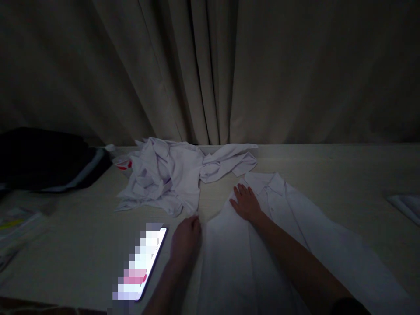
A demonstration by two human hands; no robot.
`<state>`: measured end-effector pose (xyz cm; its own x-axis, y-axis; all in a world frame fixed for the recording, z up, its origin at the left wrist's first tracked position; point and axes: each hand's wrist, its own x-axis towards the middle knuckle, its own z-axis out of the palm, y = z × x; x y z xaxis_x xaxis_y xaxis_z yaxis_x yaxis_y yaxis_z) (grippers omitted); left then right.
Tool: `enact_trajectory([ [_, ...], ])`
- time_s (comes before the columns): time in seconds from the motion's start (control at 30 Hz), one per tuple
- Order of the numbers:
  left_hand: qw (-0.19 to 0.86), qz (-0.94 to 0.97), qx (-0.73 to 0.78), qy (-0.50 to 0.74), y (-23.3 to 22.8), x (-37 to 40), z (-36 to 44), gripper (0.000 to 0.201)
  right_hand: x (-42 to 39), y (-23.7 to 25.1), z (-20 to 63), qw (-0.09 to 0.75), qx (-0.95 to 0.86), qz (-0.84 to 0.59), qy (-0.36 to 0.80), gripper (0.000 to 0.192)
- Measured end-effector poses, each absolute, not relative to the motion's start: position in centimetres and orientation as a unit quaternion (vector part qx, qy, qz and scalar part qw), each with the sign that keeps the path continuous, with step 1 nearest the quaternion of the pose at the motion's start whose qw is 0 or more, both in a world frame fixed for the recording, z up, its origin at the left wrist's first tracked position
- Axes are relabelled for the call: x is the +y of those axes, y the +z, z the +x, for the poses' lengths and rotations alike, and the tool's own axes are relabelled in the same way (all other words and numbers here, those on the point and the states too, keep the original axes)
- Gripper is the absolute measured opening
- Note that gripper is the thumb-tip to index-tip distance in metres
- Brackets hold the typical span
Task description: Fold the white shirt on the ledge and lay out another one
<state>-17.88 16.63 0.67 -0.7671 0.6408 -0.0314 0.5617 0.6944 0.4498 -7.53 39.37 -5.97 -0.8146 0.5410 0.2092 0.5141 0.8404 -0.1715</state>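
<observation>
Dim tabletop (65, 236), lit phone (144, 262) glowing nearest, and beside it the left hand (185, 240) curls loosely at the white shirt (295, 245)'s edge, gripping nothing I can make out. Right hand (245, 202) lies flat, fingers spread, pinning the shoulder smooth below the collar; farther back sits a crumpled shirt pile (170, 175) before the curtain (210, 70).

A pale surface (82, 227) is being occupied by a flattened white shirt (295, 227), a crumpled white garment (170, 175), a lit phone (144, 262), a dark bundle (42, 159), papers (15, 223) at the left edge and folded cloth (407, 205) at the right edge.
</observation>
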Motion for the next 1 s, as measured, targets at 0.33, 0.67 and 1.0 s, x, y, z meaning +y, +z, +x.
enact_trajectory([
  [0.33, 0.209, 0.314, 0.893, 0.248, 0.9, 18.5, -17.9, 0.03, 39.3, -5.8, -7.4, 0.13, -0.947, -0.286, 0.07, 0.063],
  [0.67, 0.247, 0.299, 0.863, 0.324, 0.1, 19.4, -18.7, 0.02, 39.3, -6.1, -7.5, 0.17, -0.942, -0.285, 0.05, 0.06],
  [1.0, 0.412, 0.277, 0.789, 0.361, 1.7, 18.2, -19.5, 0.032, 39.1, -5.8, -7.3, 0.177, -0.941, -0.285, 0.039, 0.058],
])
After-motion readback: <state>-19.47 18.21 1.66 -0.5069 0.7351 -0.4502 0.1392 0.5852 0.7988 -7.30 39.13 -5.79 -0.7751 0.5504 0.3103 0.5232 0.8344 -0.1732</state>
